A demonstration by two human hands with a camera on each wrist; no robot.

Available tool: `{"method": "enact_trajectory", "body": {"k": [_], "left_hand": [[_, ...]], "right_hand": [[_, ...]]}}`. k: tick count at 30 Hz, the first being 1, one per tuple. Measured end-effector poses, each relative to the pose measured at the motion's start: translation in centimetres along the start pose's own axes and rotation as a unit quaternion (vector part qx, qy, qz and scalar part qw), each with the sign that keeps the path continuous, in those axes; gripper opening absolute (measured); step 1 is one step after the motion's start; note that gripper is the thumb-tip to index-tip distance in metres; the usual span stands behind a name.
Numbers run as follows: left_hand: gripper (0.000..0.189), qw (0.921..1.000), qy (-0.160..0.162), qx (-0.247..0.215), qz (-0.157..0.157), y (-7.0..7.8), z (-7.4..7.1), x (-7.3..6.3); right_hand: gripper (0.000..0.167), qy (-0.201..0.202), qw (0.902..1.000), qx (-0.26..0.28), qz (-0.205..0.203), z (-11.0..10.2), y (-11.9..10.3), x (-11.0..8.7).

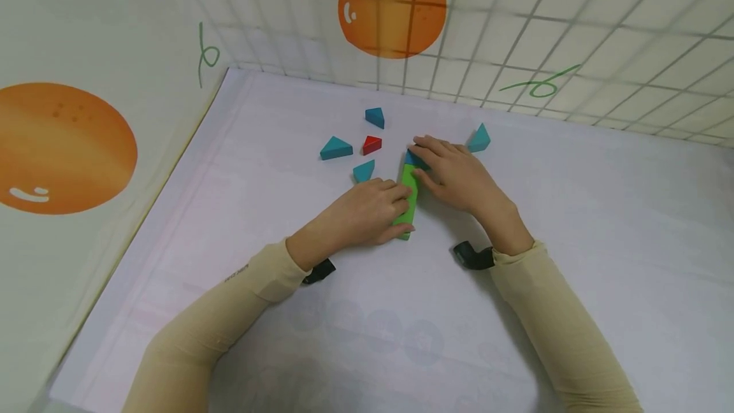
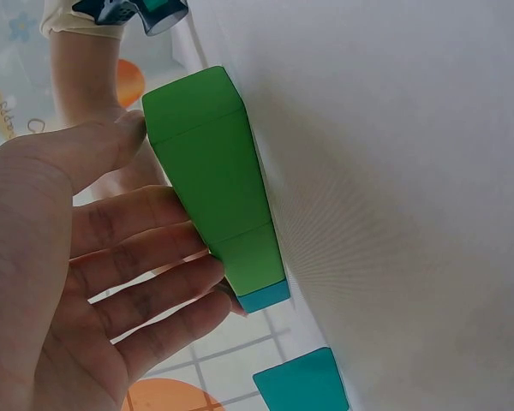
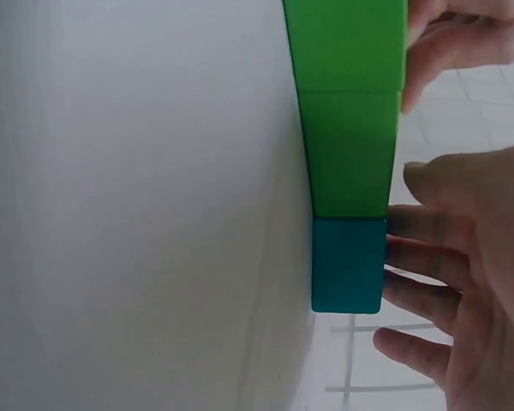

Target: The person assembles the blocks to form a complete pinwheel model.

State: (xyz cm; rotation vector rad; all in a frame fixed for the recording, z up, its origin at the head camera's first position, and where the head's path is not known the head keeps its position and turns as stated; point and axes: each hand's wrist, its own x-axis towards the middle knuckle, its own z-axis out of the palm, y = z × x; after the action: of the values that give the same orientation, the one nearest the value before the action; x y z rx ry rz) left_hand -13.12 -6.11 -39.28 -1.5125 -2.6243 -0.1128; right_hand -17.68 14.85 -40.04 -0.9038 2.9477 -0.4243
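A row of green blocks lies on the white surface, with a blue-teal block against its far end. My left hand rests over the row's near part. In the left wrist view its fingers are extended, their tips touching the row's edge, and the thumb lies at the near end. Over the far end, my right hand touches the teal block with outstretched fingertips. Its thumb stands apart from the blocks in the right wrist view. Neither hand is wrapped round a block.
Teal triangular blocks and a red one lie scattered left of the row. Another teal triangular block sits beyond the right hand. A grid-patterned wall borders the far edge. Black devices are at both wrists.
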Motion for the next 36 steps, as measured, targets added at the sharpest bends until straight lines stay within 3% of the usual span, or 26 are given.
{"method": "enact_trajectory", "body": {"k": [8,20,25,31,36], "left_hand": [[0.036,0.9999,0.005,-0.01,-0.006,0.2,0.3,-0.4],[0.036,0.9997,-0.004,-0.023,-0.005,0.3,0.4,-0.2],[0.034,0.9997,0.004,-0.025,-0.005,0.0,0.3,-0.1],[0.034,0.9997,0.0,-0.024,-0.006,-0.1,0.0,0.0],[0.035,0.9997,-0.005,-0.022,-0.008,0.0,0.0,0.0]], "right_hand": [[0.054,-0.015,0.9999,-0.003,0.006,0.0,0.1,-0.1],[0.052,-0.016,0.9929,-0.045,0.109,-3.6,2.4,-3.2],[0.05,-0.059,0.9871,-0.046,0.141,-5.1,3.0,-4.0],[0.047,-0.129,0.9774,-0.009,0.167,-5.6,3.5,-4.1],[0.049,-0.126,0.9785,0.0,0.163,-5.4,3.8,-4.1]]}}
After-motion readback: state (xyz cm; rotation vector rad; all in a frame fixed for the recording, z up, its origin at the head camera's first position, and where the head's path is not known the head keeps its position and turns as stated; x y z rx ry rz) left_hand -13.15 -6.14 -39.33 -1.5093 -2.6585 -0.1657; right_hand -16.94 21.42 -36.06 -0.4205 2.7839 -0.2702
